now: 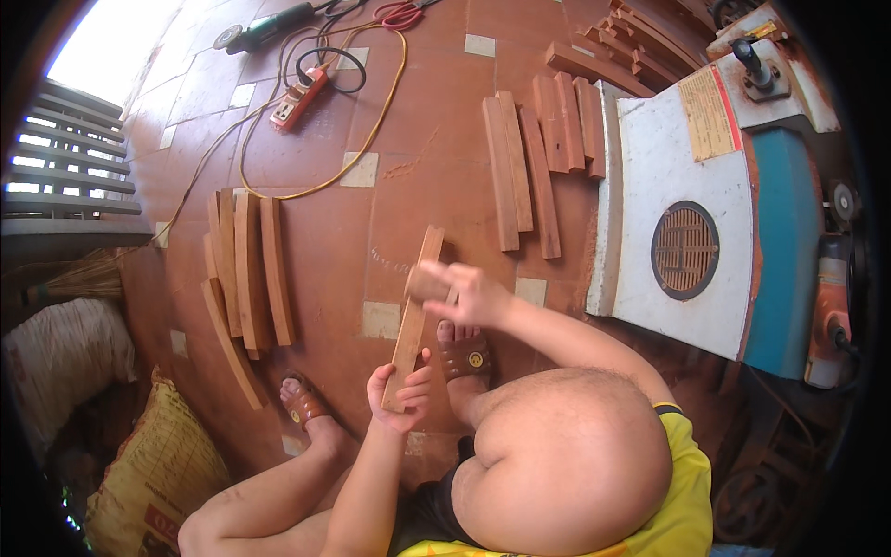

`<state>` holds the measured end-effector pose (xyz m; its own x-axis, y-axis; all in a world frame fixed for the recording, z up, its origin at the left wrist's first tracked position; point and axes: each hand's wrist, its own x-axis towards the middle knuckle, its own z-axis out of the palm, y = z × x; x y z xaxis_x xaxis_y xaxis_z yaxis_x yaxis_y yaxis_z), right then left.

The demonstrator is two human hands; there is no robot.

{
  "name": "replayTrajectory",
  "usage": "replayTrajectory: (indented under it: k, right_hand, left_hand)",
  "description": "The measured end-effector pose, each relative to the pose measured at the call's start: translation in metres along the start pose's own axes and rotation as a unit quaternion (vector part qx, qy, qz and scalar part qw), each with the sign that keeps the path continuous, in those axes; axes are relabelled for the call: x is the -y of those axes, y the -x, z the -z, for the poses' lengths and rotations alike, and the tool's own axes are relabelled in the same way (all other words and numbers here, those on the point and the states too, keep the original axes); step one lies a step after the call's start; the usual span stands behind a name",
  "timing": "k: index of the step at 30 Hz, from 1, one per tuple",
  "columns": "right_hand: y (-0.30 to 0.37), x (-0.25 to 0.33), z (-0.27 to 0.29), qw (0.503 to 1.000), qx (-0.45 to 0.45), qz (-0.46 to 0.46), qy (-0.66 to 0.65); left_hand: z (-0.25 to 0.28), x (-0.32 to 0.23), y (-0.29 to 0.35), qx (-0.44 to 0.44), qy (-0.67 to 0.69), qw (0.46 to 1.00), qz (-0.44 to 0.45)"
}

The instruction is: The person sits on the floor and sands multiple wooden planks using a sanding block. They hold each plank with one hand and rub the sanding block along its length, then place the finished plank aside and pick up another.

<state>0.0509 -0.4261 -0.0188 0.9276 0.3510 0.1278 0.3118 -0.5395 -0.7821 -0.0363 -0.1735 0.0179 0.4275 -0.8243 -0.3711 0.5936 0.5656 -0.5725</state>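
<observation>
My left hand (401, 395) is closed around the lower end of a wooden strip (412, 339), which slants up and away from me above the tiled floor. Against the upper part of that strip is a small brown block (427, 286), gripped by my right hand (471, 297). Motion blurs the block, so its exact kind is unclear. The far tip of the strip sticks out beyond it. My sandalled feet are on either side of my left hand.
Wooden strips (247, 269) lie in a pile on the left, with more strips (520, 176) at the upper right. A white and teal machine (640, 204) stands right. An angle grinder (264, 28), orange power strip (299, 97) and looping cords lie far off. A yellow sack (153, 464) sits lower left.
</observation>
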Motion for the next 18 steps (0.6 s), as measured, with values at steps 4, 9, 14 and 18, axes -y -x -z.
replayTrajectory:
  k: [4,9,14,18]
  right_hand:
    - [-0.010,-0.030,-0.011,0.997,-0.068,-0.036,0.014]
    - [-0.005,0.005,-0.013,0.999,-0.008,-0.023,0.021]
    - [0.013,0.046,-0.002,0.991,0.086,0.098,-0.026]
    - [-0.023,-0.046,-0.001,0.994,-0.051,-0.052,0.080]
  left_hand:
    - [-0.019,-0.011,0.005,-0.210,-0.273,0.937,-0.050]
    - [-0.012,-0.034,0.016,-0.205,-0.377,0.903,-0.016]
    - [0.013,-0.032,0.014,-0.202,-0.353,0.914,-0.023]
    - [0.019,-0.016,0.003,-0.187,-0.328,0.926,-0.025]
